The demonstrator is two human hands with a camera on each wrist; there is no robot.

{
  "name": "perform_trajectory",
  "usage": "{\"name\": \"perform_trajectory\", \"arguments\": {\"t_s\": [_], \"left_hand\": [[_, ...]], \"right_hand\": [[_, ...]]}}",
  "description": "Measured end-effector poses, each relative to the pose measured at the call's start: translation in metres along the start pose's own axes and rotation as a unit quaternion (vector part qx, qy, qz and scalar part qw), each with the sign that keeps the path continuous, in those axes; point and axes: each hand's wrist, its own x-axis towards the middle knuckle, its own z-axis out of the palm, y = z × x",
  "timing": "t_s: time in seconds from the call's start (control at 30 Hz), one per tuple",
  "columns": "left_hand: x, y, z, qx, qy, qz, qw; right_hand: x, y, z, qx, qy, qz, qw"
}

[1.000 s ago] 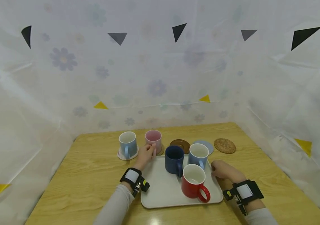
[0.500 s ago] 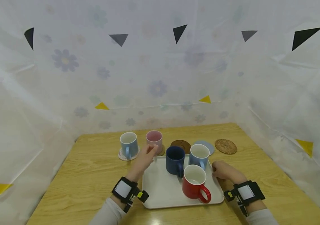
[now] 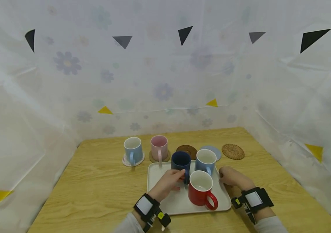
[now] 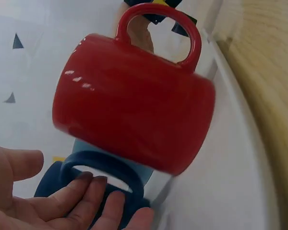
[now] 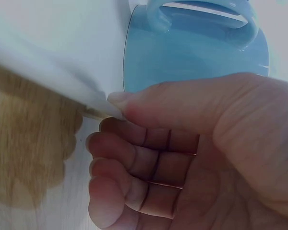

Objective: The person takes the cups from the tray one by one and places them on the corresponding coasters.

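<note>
Left hand [image 3: 165,184]: thumb spread from loosely extended fingers, fingertips at the handle of a dark navy-blue cylindrical mug [image 3: 180,164]; contact cannot be told. The mug stands upright on a white, round-cornered rectangular tray [image 3: 154,171], between a light-blue, white-lined mug [image 3: 204,166] and the hand, with a glossy red, white-lined mug [image 3: 198,193] nearer the person. Right hand [image 3: 233,178]: thumb and curled fingers pinch the tray's right edge.

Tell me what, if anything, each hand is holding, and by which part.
The right hand pinches the tray by its right rim. The left hand grips nothing: its fingers are at the handle of the dark blue mug, thumb apart.
</note>
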Motion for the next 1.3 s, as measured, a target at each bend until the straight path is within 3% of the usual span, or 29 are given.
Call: {"name": "perform_trajectory", "arguments": {"t_s": [0.17, 0.3, 0.5, 0.7, 0.8, 1.0, 1.3], "left_hand": [[0.007, -0.006, 0.015, -0.082, 0.032, 0.007, 0.9961], [0.011, -0.010, 0.022, -0.115, 0.066, 0.028, 0.9908], [0.010, -0.012, 0.021, -0.060, 0.114, 0.070, 0.9892], [0.010, -0.011, 0.018, -0.024, 0.122, 0.085, 0.9886], [0.004, -0.002, 0.017, -0.023, 0.118, 0.087, 0.9888], [-0.013, 0.033, 0.014, -0.032, 0.103, 0.102, 0.9889], [0.038, 0.037, 0.004, -0.022, 0.116, 0.097, 0.9883]], "right_hand": [[0.001, 0.001, 0.000, 0.000, 0.004, 0.005, 1.0000], [0.002, 0.001, -0.001, 0.002, 0.005, 0.006, 1.0000], [0.004, 0.004, -0.001, 0.005, 0.004, 0.006, 1.0000], [0.003, 0.006, -0.002, 0.006, 0.003, 0.010, 0.9999], [0.003, 0.007, -0.002, 0.008, 0.002, 0.012, 0.9999], [0.001, 0.006, -0.003, 0.012, 0.002, 0.015, 0.9998], [0.001, 0.004, 0.000, 0.006, 0.010, 0.002, 0.9999]]}}
